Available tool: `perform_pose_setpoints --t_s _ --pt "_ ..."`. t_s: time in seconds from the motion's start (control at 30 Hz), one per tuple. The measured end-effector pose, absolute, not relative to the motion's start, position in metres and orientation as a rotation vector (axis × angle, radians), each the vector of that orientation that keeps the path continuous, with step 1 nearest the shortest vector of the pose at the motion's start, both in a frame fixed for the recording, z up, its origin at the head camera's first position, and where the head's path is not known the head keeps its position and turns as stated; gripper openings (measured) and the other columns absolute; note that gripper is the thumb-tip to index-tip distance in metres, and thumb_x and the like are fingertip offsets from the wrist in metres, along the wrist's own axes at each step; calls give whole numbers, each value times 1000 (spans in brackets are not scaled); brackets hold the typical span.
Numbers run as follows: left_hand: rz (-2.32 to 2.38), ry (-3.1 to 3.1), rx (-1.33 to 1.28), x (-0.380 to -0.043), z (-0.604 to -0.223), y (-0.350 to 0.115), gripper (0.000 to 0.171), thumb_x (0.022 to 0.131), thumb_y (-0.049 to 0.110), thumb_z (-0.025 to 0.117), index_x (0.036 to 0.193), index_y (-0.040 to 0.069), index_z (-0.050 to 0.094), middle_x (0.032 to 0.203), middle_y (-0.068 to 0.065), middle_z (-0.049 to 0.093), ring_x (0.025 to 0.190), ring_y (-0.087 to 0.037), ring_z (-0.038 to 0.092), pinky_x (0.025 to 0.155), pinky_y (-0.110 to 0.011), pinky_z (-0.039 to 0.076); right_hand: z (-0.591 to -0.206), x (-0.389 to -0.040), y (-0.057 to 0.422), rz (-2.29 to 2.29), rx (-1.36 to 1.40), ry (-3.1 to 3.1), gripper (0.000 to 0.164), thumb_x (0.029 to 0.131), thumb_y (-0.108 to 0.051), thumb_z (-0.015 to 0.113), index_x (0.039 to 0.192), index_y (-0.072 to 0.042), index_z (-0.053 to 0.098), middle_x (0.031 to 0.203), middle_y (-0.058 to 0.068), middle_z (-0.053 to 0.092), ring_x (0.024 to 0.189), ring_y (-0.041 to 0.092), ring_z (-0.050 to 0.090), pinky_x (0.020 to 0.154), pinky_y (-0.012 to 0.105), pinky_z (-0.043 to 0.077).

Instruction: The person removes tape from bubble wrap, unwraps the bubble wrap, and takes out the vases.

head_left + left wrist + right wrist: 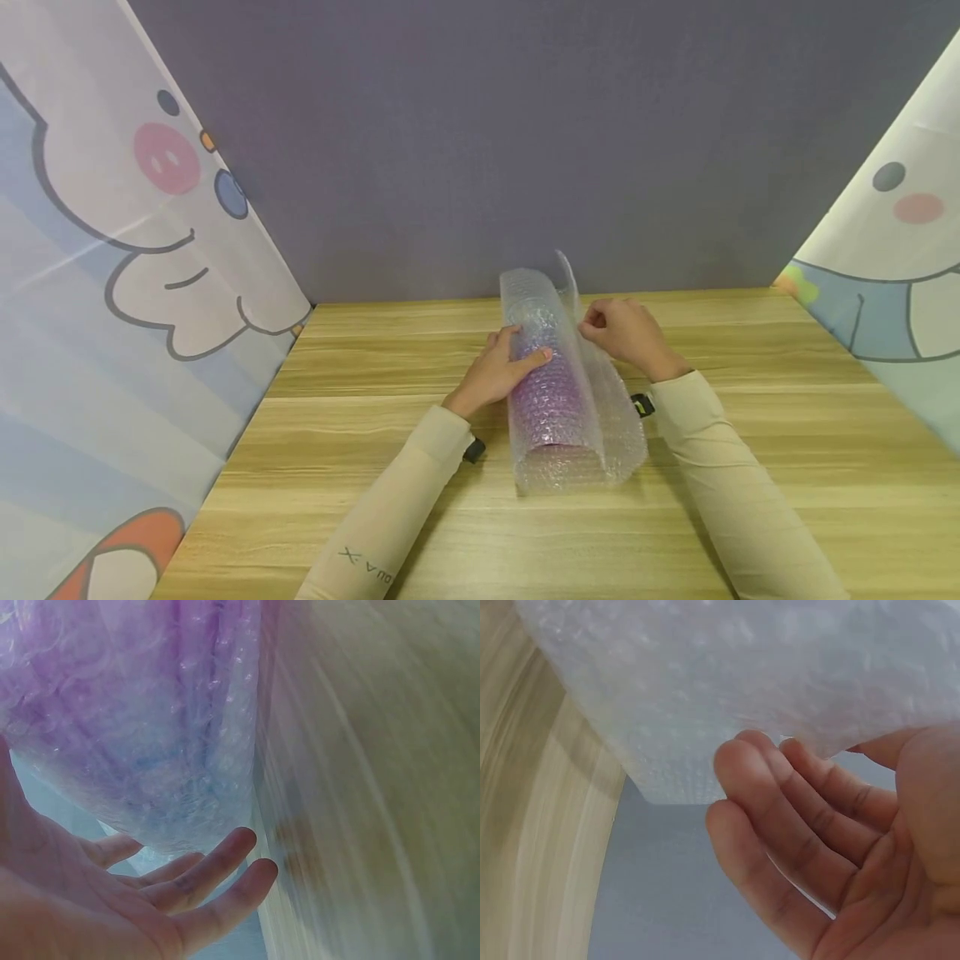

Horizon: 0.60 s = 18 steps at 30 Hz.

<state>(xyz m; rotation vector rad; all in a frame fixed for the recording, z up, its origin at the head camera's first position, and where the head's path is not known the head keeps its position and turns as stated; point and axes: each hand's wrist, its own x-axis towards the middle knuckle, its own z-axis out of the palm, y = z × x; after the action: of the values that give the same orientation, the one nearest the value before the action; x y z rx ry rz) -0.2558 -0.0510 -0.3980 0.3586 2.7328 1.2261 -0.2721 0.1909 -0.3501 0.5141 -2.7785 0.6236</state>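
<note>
A purple and pale-blue cylinder-like thing [551,396] lies lengthwise on the table, rolled inside clear bubble wrap [622,425]. The wrap covers it, so its exact kind cannot be told. My left hand [495,371] rests on the roll's left side, thumb across the top. In the left wrist view, its fingers [214,874] are spread and fairly straight beside the wrapped thing. On the other side, my right hand [630,333] pinches the loose edge of the bubble wrap, which stands up from the roll. Curled fingers [780,802] show beneath the sheet in the right wrist view.
The wood-grain table [360,467] extends around the roll. A grey panel [480,150] rises behind its far edge. Cartoon-printed sheets stand at the left [97,275] and right [900,275]. Small black wrist cameras sit under both sleeves.
</note>
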Motion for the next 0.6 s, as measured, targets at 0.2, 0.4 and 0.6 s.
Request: perform_pose_setpoints --t_s 0.2,0.4,0.6 --pt "1234 2724 371 -256 -398 -51 94 89 76 56 160 20 31 162 -17 34 144 -46 42 116 -63 38 -348 -270 201 631 496 -2819 16 93 -21 67 86 -7 72 81 7 74 71 21 65 71 43 53" --pt "1238 2722 372 -256 -398 -52 94 89 75 57 160 20 30 162 -17 34 144 -46 42 116 -64 37 -344 -269 208 679 513 -2863 18 94 -21 66 87 -5 72 81 8 74 68 19 63 67 40 52" --pt "1233 2716 366 -255 -397 -53 93 89 74 57 160 20 29 162 -17 34 144 -46 42 116 -64 37 -342 -269 212 693 500 -2911 17 94 -20 66 86 -7 72 77 4 72 65 15 61 64 34 50"
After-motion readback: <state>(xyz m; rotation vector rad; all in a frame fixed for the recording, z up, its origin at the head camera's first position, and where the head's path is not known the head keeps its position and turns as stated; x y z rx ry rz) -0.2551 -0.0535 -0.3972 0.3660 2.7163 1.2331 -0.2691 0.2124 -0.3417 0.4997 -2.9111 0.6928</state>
